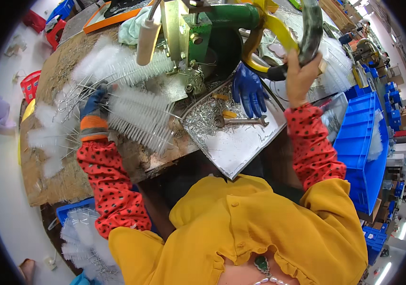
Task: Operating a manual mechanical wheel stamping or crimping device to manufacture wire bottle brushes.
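Observation:
My left hand (96, 105), in a blue and orange glove, is closed on the wire end of a white bristle brush (139, 116). Its bristles point right, toward the green hand press (203, 38). Around that hand lie several more white brushes (101, 61) with looped wire stems. My bare right hand (302, 78) is wrapped round the rim of the press's black and yellow handwheel (279, 35). Just below the wheel, an empty blue glove (250, 92) lies on a white tray (238, 154). Cut wire bits (203, 118) and a wrench (243, 121) share the tray.
The worn wooden bench (46, 185) carries the press. To the right stand blue crates (355, 142), one with white brushes inside. A blue bin (74, 206) of brushes sits low on the left. A white cylindrical handle (147, 45) hangs beside the press.

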Action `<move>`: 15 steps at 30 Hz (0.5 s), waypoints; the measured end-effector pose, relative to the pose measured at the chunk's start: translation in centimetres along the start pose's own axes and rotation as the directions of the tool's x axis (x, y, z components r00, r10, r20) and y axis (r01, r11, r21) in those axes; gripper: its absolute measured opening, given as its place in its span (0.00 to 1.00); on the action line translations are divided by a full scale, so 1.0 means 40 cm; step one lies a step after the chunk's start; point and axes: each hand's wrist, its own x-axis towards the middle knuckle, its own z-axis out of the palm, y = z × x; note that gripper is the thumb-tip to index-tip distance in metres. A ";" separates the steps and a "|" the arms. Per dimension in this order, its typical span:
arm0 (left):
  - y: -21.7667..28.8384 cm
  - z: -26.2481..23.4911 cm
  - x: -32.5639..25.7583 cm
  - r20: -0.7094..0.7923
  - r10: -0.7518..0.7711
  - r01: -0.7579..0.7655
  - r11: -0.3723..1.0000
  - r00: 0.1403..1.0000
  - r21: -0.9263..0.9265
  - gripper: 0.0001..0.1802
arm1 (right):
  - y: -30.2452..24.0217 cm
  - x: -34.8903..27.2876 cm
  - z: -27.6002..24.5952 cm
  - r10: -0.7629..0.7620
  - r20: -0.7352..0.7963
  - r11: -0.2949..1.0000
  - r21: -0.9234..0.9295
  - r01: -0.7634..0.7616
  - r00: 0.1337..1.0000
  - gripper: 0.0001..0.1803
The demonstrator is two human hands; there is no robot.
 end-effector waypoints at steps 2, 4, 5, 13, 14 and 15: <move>0.035 -0.009 -0.006 0.039 -0.237 0.239 0.968 0.971 -0.077 0.13 | -0.002 0.056 -0.016 0.044 0.094 0.999 -0.035 -0.041 0.995 0.22; 0.050 -0.003 -0.004 0.041 -0.252 0.255 0.956 0.967 -0.145 0.07 | -0.044 0.122 -0.029 -0.046 0.186 0.999 -0.003 0.047 0.981 0.22; 0.043 0.008 -0.004 0.049 -0.217 0.222 0.959 0.975 -0.177 0.07 | -0.070 0.143 -0.031 0.051 0.203 0.998 -0.048 -0.042 0.978 0.19; -0.104 0.107 0.018 -0.562 0.035 -0.104 0.990 0.827 -0.091 0.07 | -0.153 0.280 -0.018 -0.003 0.396 0.976 -0.201 0.090 0.918 0.14; -0.107 0.109 0.025 -0.580 0.092 -0.127 0.992 0.809 -0.019 0.07 | -0.161 0.301 -0.014 -0.075 0.382 0.956 -0.234 0.175 0.921 0.12; -0.109 0.112 0.028 -0.609 0.167 -0.152 0.985 0.775 0.077 0.07 | -0.170 0.332 -0.013 -0.149 0.413 0.924 -0.264 0.275 0.898 0.13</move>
